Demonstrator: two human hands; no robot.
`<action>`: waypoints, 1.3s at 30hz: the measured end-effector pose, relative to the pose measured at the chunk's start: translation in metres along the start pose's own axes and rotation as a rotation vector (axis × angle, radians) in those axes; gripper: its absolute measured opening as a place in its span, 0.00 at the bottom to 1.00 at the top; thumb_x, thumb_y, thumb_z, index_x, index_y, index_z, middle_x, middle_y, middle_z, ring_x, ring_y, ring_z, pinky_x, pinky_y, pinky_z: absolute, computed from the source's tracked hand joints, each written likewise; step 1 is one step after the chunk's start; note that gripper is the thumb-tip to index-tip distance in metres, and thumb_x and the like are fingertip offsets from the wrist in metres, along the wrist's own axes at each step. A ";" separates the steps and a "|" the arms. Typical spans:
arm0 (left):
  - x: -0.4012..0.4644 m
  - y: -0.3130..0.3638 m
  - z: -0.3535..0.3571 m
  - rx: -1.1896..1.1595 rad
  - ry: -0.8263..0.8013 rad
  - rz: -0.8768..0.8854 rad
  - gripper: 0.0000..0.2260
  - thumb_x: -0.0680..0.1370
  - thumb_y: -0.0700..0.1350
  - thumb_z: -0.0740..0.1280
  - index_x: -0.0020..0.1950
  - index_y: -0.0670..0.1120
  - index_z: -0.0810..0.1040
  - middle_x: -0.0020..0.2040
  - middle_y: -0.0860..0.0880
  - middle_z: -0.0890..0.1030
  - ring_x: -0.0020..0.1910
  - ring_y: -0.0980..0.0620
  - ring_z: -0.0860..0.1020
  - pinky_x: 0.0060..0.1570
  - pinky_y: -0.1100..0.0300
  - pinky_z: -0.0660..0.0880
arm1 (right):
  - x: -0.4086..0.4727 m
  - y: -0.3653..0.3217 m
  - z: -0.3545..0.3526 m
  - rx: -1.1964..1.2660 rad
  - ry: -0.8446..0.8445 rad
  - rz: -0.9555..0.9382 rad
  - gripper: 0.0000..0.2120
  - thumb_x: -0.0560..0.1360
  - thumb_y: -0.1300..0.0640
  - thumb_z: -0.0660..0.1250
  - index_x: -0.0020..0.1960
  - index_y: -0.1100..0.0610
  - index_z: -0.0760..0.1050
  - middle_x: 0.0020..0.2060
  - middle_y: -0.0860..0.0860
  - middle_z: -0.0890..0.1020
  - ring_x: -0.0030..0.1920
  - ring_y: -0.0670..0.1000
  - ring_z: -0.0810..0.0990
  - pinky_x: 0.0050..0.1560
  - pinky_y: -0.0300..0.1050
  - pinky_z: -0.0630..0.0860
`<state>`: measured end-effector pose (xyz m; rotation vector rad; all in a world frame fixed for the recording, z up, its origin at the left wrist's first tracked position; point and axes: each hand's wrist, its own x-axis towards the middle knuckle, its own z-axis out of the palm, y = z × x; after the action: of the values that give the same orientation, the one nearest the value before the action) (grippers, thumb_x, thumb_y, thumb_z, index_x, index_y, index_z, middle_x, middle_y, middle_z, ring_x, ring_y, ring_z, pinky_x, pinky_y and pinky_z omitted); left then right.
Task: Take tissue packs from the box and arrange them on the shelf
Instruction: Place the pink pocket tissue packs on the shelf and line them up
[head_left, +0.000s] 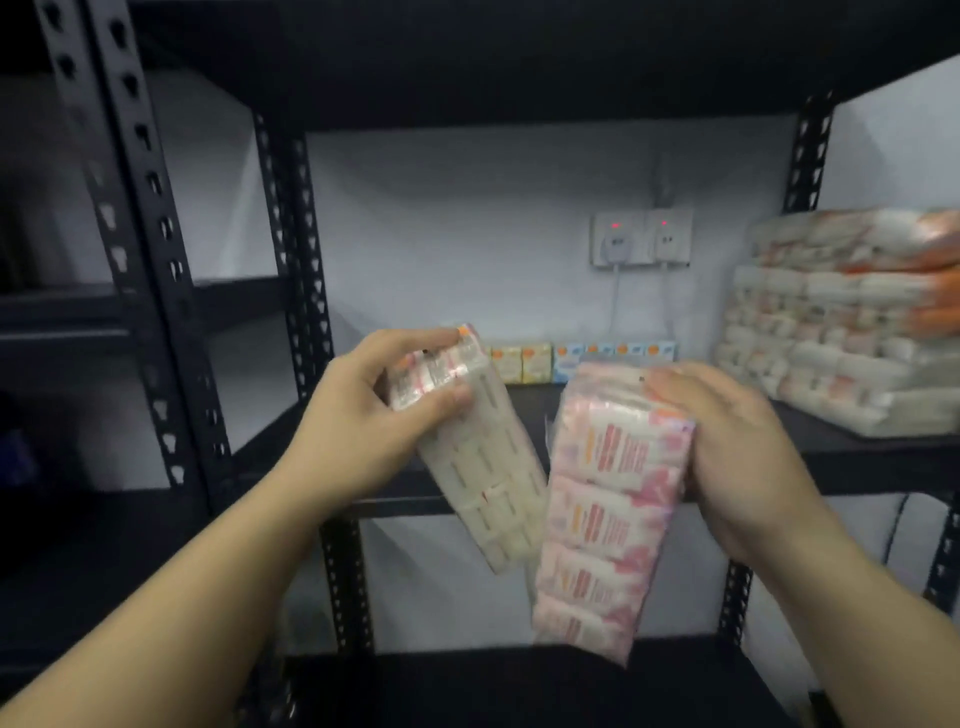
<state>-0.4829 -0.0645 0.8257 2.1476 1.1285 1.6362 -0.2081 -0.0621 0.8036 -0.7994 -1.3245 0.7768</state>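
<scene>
My left hand (363, 415) grips the top end of a long white tissue pack (483, 467), which hangs tilted in front of the black shelf (857, 457). My right hand (737, 457) holds a long pink-and-white tissue pack (608, 519) by its upper right side; the pack hangs nearly upright beside the white one. Both packs are in the air just before the shelf's front edge. A tall stack of wrapped tissue packs (841, 322) lies on the shelf at the right. The box is out of view.
A row of small yellow and blue cartons (571, 358) lines the back of the shelf. Two wall sockets (641, 236) with red lights and cables sit on the white wall behind. Perforated black uprights (156, 249) stand at left, and a lower shelf (519, 680) lies below.
</scene>
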 end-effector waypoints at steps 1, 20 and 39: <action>0.011 0.006 -0.005 -0.009 0.002 0.012 0.17 0.75 0.50 0.77 0.64 0.55 0.83 0.57 0.56 0.84 0.54 0.55 0.83 0.50 0.58 0.83 | 0.012 -0.011 -0.001 0.004 0.018 -0.023 0.17 0.72 0.45 0.71 0.46 0.60 0.83 0.41 0.57 0.86 0.42 0.55 0.81 0.48 0.56 0.77; 0.057 -0.088 0.002 -0.007 0.097 -0.015 0.28 0.76 0.55 0.76 0.74 0.62 0.72 0.70 0.58 0.76 0.69 0.56 0.76 0.68 0.49 0.75 | 0.106 0.037 0.008 -0.586 0.000 -0.423 0.15 0.79 0.41 0.67 0.46 0.54 0.76 0.34 0.53 0.80 0.35 0.48 0.78 0.35 0.47 0.74; 0.043 -0.157 -0.007 0.368 -0.146 -0.242 0.37 0.73 0.59 0.77 0.78 0.59 0.66 0.72 0.57 0.74 0.70 0.55 0.73 0.71 0.50 0.72 | 0.108 0.106 0.023 -0.922 -0.224 -0.299 0.30 0.70 0.31 0.72 0.65 0.46 0.74 0.59 0.40 0.76 0.62 0.45 0.73 0.63 0.45 0.72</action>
<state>-0.5543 0.0696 0.7679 2.1834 1.6717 1.2231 -0.2254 0.0867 0.7703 -1.2018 -1.9806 -0.0317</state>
